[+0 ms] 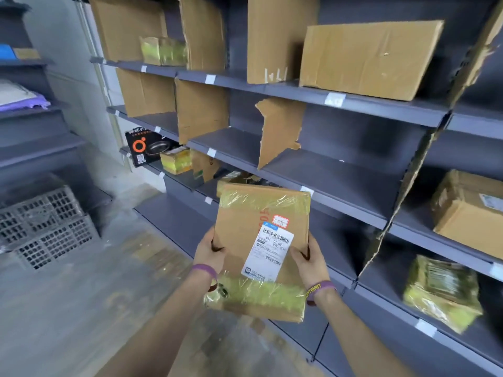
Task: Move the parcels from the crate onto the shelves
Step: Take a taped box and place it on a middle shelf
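I hold a flat cardboard parcel (pixel 253 229) in both hands in front of the grey shelves (pixel 340 183). It has yellowish tape across top and bottom and a white shipping label on its face. My left hand (pixel 209 253) grips its left edge and my right hand (pixel 310 258) grips its right edge. The parcel stands tilted, at about the height of the lower shelf boards. A grey perforated crate (pixel 46 227) sits on the floor at the left, its inside hidden from here.
Cardboard dividers (pixel 280 129) split the shelves into bays. A large box (pixel 367 58) fills an upper bay. Taped parcels (pixel 441 292) and a brown box (pixel 468 210) lie at the right, a black carton (pixel 141 148) and small parcels at the left. Another rack (pixel 32 123) stands far left.
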